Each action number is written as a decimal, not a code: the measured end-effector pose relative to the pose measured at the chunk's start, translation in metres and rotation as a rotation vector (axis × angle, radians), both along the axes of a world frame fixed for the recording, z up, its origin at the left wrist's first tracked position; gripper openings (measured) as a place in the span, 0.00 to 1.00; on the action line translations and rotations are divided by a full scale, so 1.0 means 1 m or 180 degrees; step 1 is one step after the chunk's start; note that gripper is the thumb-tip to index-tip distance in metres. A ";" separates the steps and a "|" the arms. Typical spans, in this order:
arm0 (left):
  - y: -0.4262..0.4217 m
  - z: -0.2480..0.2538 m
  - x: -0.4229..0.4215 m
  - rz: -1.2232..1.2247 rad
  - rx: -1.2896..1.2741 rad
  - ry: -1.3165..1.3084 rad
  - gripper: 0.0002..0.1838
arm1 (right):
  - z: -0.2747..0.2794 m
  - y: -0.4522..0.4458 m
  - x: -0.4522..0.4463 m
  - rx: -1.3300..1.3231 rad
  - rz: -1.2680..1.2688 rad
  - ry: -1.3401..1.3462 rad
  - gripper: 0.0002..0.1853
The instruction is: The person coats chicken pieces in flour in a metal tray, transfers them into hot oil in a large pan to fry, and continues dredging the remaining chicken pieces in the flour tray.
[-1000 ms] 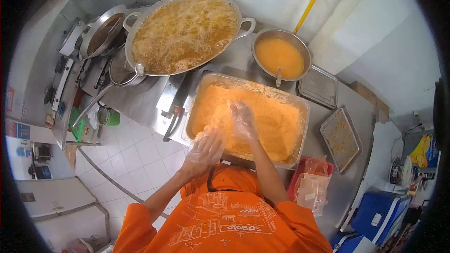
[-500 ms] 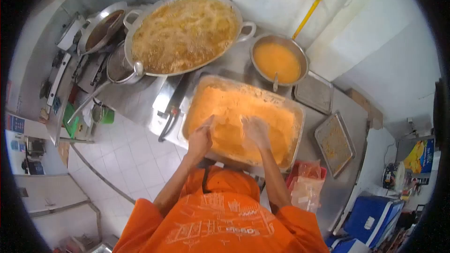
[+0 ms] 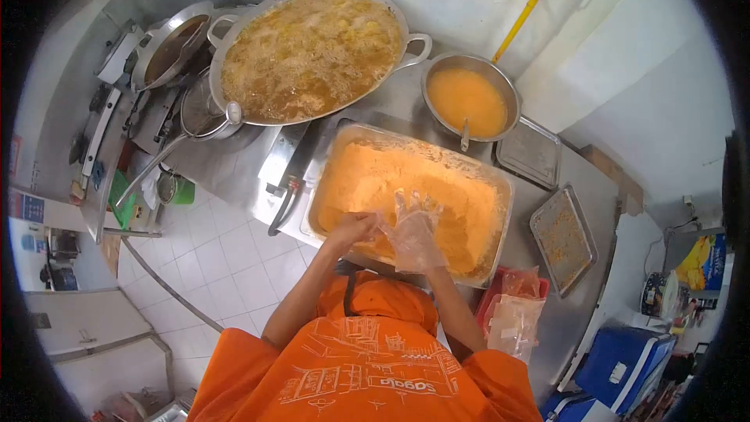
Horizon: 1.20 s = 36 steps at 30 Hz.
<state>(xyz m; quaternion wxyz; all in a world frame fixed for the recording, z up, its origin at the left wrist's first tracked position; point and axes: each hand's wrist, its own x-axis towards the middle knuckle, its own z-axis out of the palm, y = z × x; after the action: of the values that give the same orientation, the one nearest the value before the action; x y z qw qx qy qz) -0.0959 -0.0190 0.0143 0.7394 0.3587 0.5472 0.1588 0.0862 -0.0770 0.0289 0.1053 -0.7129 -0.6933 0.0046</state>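
My right hand wears a loose clear plastic glove and is spread open, palm down, over a deep metal tray of orange-tinted flour. Orange powder clings to its fingertips. My left hand looks bare and is closed, its fingertips pinching the plastic glove at the thumb side of my right hand. Both hands are above the near half of the tray. Hollows and ridges mark the flour around them.
A wide pan of bubbling oil stands behind the tray at left. A bowl of orange batter with a spoon sits at back right. Right of the tray are a lidded metal tray, a crumb-covered tray and a red basket with plastic bags.
My right hand has turned and spread its fingers, moving left and nearer. My left hand has shifted right and lower, and its fingertips now meet the right hand's glove.
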 end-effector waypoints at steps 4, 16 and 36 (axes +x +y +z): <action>0.008 -0.013 -0.006 0.0318 0.0421 -0.0169 0.16 | 0.029 0.001 0.007 -0.1004 0.0516 0.0456 0.36; 0.019 0.023 0.003 -0.0699 0.1973 -0.0067 0.10 | 0.022 -0.008 0.024 -0.2067 -0.0113 0.4771 0.32; 0.028 0.012 0.018 0.0181 0.1657 -0.0281 0.11 | 0.069 0.023 0.055 -0.2885 -0.0396 0.7743 0.42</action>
<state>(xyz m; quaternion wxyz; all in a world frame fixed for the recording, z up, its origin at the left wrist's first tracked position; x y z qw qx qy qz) -0.0779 0.0092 0.0261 0.6406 0.5140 0.4650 0.3304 0.1416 -0.0537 0.0977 0.4141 -0.2543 -0.0565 0.8721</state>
